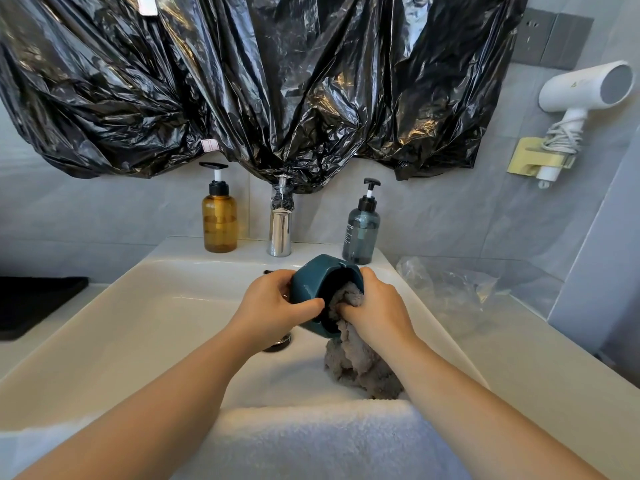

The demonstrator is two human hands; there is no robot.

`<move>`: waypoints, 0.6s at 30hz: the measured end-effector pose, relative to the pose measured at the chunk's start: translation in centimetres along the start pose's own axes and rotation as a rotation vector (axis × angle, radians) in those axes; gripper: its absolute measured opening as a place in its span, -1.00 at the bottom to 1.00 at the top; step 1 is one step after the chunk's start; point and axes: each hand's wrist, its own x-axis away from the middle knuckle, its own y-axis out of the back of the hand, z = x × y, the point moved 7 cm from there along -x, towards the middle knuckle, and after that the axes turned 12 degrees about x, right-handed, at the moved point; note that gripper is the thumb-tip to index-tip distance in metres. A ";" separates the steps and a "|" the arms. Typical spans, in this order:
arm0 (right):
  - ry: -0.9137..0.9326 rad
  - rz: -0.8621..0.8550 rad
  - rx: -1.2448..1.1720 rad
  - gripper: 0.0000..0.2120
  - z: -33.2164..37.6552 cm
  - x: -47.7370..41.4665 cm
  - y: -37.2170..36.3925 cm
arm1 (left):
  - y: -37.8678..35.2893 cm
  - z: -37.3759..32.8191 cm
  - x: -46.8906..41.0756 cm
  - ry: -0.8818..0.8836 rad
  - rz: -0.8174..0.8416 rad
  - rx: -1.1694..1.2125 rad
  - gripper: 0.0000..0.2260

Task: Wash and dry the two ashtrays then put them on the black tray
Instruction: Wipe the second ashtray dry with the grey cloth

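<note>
One ashtray on my feed. Far left, the black tray point(38, 306) sits on the counter just beside the white sink point(138, 323), cut off by the frame edge. On the back ledge are an amber pump bottle point(219, 223), then the chrome faucet point(280, 233).

Over the basin, my left hand point(273, 306) has its fingers curled round the outer wall of the teal ashtray point(311, 282), thumb across the lower rim. The ashtray is tipped on its side, above the drain point(277, 341), well apart from the tray.

The grey cloth point(360, 365) is stuffed into the ashtray's hollow, its tail hanging to the basin floor. My right hand point(377, 310) grips the cloth at the ashtray's mouth, fingers curled.

- Ledge behind: blue-grey pump bottle point(360, 233).
- Right counter: crumpled clear plastic bag point(450, 282).
- Far right wall: white hair dryer point(585, 88) in a holder.
- Sink's near edge: white towel point(311, 438) draped over it.
</note>
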 end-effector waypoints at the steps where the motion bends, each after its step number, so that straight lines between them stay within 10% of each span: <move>1: -0.003 0.003 -0.039 -0.61 0.0 0.0 0.0 | 0.1 0.0 -0.1 -0.004 -0.002 0.004 -0.76; 9: -0.106 0.007 -0.304 -0.73 -1.5 -0.3 -0.7 | -0.5 1.0 0.0 0.101 0.042 0.100 -0.30; 18: -0.090 0.092 -0.138 -0.43 -0.4 -0.4 -1.8 | 0.1 0.2 0.3 -0.002 -0.057 -0.039 -0.60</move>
